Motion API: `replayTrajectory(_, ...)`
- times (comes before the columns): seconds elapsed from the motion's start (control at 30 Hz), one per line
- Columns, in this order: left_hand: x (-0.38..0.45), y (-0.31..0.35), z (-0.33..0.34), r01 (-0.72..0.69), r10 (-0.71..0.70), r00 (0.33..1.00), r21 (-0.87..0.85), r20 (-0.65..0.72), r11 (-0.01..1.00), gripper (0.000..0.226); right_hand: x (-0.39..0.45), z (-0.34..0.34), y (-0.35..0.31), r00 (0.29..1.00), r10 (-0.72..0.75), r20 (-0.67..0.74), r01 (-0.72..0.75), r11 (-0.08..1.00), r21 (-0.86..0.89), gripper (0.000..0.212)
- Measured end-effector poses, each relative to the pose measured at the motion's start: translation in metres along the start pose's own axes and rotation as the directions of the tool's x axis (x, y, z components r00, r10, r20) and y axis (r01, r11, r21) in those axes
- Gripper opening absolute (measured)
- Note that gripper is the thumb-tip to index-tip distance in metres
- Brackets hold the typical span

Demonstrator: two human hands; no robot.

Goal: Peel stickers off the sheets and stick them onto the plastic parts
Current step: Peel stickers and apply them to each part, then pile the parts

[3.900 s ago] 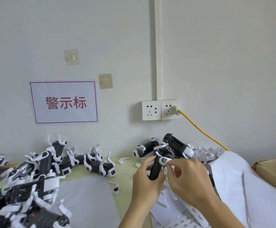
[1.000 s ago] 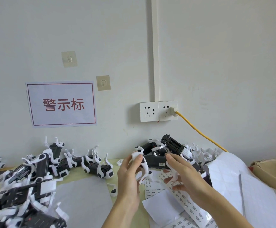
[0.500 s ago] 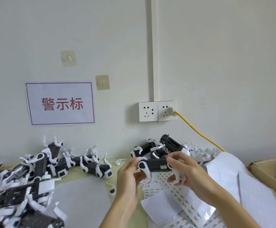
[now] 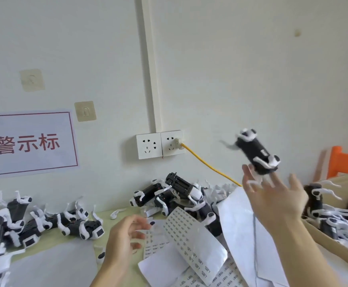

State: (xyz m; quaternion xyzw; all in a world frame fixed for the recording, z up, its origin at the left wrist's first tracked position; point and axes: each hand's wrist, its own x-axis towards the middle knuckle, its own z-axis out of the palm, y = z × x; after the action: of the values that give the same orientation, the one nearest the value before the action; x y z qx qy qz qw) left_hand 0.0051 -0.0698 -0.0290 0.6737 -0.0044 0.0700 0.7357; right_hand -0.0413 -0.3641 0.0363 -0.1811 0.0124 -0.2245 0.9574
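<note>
While plastic part (image 4: 256, 154) blurs midair, right hand (image 4: 276, 200) grip open; left hand (image 4: 123, 243) loosely curled, empty, motion-blurred.

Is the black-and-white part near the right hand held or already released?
Released: the black-and-white part is blurred in mid-air just above the right hand, whose fingers are spread open, none wrapped around it.

Right hand (image 4: 276, 199) raised high, palm up, fingers spread and straight, holding nothing. Left hand (image 4: 123, 243) low over the table, fingers loosely curled, empty. Both forearms bare, motion-blurred.
</note>
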Motion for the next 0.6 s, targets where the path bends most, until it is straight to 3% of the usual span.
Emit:
replayTrajectory(0.03, 0.0, 0.0, 0.001, -0.01, 0.01, 1.0, 0.017, -0.012, 1.0, 0.032, 0.001, -0.003, -0.009, 1.0, -0.028, 0.011, 0.026, 0.987, 0.16, 0.062)
replayTrajectory(0.1, 0.002, 0.003, 0.002, -0.04, 0.046, 0.998, 0.098, -0.052, 0.994, 0.028, -0.001, -0.007, -0.016, 0.999, -0.035, -0.004, 0.035, 0.986, 0.163, 0.067)
replayTrajectory(0.23, 0.014, 0.012, 0.001, -0.14, 0.198, 0.975, 0.416, -0.1, 0.899, 0.017, -0.005, -0.002, 0.007, 0.995, -0.032, -0.097, 0.017, 0.988, -0.156, 0.045)
replayTrajectory(0.3, 0.025, 0.014, -0.006, -0.157, 0.241, 0.968, 0.573, -0.073, 0.804, 0.011, -0.008, 0.005, 0.025, 0.994, -0.036, -0.107, 0.0, 0.947, -0.32, 0.036)
replayTrajectory(0.33, 0.033, 0.013, -0.012, -0.156, 0.257, 0.965, 0.692, -0.044, 0.704, 0.014, -0.01, 0.008, 0.033, 0.996, -0.029, -0.089, -0.008, 0.919, -0.393, 0.033)
replayTrajectory(0.4, 0.05, 0.013, -0.029, -0.119, 0.26, 0.966, 0.912, 0.014, 0.392, 0.034, -0.013, 0.013, 0.048, 0.999, -0.012, -0.042, -0.012, 0.852, -0.524, 0.028)
replayTrajectory(0.47, 0.065, 0.018, -0.05, -0.058, 0.207, 0.978, 0.989, 0.029, 0.136, 0.054, -0.015, 0.017, 0.059, 1.0, 0.012, 0.007, -0.004, 0.769, -0.639, 0.025)
replayTrajectory(0.53, 0.08, 0.024, -0.072, -0.04, 0.081, 0.996, 0.999, 0.042, -0.028, 0.069, -0.014, 0.018, 0.066, 0.998, 0.028, 0.048, 0.015, 0.701, -0.713, 0.026)
replayTrajectory(0.6, 0.095, 0.029, -0.094, -0.092, -0.115, 0.991, 0.984, 0.075, -0.152, 0.07, -0.013, 0.015, 0.072, 0.993, 0.027, 0.114, 0.073, 0.62, -0.781, 0.029)
